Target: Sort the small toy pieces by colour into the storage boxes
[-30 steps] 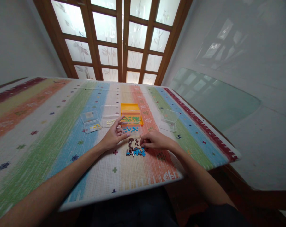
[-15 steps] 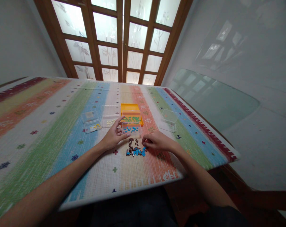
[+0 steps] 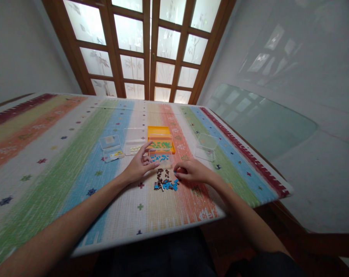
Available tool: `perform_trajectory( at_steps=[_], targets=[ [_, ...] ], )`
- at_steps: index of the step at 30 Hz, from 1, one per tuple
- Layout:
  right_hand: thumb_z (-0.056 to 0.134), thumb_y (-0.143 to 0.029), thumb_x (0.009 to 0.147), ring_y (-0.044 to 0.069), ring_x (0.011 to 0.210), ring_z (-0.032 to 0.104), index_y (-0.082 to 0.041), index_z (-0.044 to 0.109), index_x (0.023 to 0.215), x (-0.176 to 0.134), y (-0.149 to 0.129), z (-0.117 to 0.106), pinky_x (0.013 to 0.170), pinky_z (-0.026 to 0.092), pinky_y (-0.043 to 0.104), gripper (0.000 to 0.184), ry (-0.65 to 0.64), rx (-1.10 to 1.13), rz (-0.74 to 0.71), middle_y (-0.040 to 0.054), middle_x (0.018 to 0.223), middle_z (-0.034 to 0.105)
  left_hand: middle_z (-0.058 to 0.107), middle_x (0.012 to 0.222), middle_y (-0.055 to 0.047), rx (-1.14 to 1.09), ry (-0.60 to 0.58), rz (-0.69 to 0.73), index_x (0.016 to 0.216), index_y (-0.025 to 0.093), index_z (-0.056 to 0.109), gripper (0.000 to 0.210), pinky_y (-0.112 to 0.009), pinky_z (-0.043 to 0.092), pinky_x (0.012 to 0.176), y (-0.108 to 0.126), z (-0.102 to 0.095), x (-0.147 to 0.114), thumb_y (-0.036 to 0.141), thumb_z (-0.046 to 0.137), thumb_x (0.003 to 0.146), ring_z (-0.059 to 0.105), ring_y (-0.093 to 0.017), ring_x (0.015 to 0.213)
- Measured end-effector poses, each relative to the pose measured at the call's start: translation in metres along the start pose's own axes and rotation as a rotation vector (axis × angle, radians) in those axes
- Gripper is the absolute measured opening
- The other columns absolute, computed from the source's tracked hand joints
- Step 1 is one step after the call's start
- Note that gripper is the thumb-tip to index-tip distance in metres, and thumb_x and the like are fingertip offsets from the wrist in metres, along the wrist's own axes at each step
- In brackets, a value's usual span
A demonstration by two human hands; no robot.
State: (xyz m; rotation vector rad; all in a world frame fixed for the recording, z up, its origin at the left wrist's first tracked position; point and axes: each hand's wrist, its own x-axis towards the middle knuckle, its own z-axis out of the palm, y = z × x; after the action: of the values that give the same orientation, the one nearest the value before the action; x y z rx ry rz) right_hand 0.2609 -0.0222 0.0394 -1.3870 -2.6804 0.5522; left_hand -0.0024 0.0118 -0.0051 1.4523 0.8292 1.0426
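Note:
My left hand rests at the left side of a clear plastic box with small blue bricks in it. Its fingers are spread, the thumb along the box's front and the index finger by its back; whether it grips the box is unclear. To the right of a loose pile of tiny brown and blue bricks, my right hand is closed in a pinch. A speck of blue shows at its fingertips, apparently a small blue brick. Brown bricks lie scattered between the box and the pile.
Behind the blue bricks' box, green pieces sit in a clear box over an orange tray. Left stand open clear boxes with yellow pieces and pale pieces. Another open clear box stands right, on a striped tablecloth.
My right hand has shifted slightly, its fingertips lifting a little from the edge of the pile, and blue now shows at them. My left hand stays where it was.

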Motion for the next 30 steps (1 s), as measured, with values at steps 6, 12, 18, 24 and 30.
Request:
perform_trajectory(
  at_steps=[6,12,18,24,30],
  targets=[
    [0.057,-0.024,0.096,0.016,0.072,0.063,-0.016,0.07,0.105,0.002,-0.007,0.003,0.066,0.038,0.026,0.018,-0.037,-0.106,0.04,0.0063,0.085,0.074,0.054,0.139,-0.013,-0.004,0.0,-0.018,0.152,0.029,0.039,0.093,-0.049,0.058,0.094,0.0,0.0,0.001,0.029,0.087,0.073,0.069,-0.023,0.097],
    [0.059,-0.027,0.094,0.019,0.075,0.064,-0.016,0.068,0.104,0.006,-0.005,0.007,0.066,0.037,0.028,0.018,0.013,-0.192,0.044,0.0085,0.086,0.074,0.055,0.138,-0.014,-0.008,-0.006,-0.004,0.152,0.028,0.041,0.091,-0.047,0.059,0.093,0.0,0.0,0.0,0.03,0.087,0.073,0.069,-0.024,0.097],
    [0.059,-0.024,0.092,0.014,0.065,0.054,-0.017,0.065,0.105,0.015,-0.003,-0.014,0.064,0.032,0.025,0.016,0.141,-0.061,-0.02,0.0005,0.074,0.066,0.055,0.14,-0.015,-0.011,-0.008,-0.016,0.153,0.029,0.04,0.091,-0.049,0.059,0.093,-0.001,0.001,-0.001,0.03,0.086,0.074,0.07,-0.023,0.097],
    [0.058,-0.017,0.09,0.012,0.063,0.049,-0.016,0.065,0.102,0.041,-0.012,-0.032,0.064,0.031,0.024,0.014,0.163,0.011,-0.04,-0.0022,0.071,0.06,0.055,0.138,-0.013,0.014,-0.013,-0.012,0.152,0.03,0.042,0.091,-0.044,0.06,0.088,0.004,0.001,-0.002,0.029,0.087,0.073,0.068,-0.02,0.091],
    [0.061,-0.018,0.091,0.015,0.07,0.052,-0.016,0.069,0.105,0.069,-0.018,-0.029,0.064,0.031,0.026,0.015,0.095,-0.135,-0.007,0.003,0.08,0.066,0.056,0.133,-0.013,0.002,-0.025,0.008,0.153,0.031,0.042,0.09,-0.041,0.06,0.083,0.001,0.0,-0.001,0.028,0.086,0.074,0.065,-0.015,0.081]
  ],
)
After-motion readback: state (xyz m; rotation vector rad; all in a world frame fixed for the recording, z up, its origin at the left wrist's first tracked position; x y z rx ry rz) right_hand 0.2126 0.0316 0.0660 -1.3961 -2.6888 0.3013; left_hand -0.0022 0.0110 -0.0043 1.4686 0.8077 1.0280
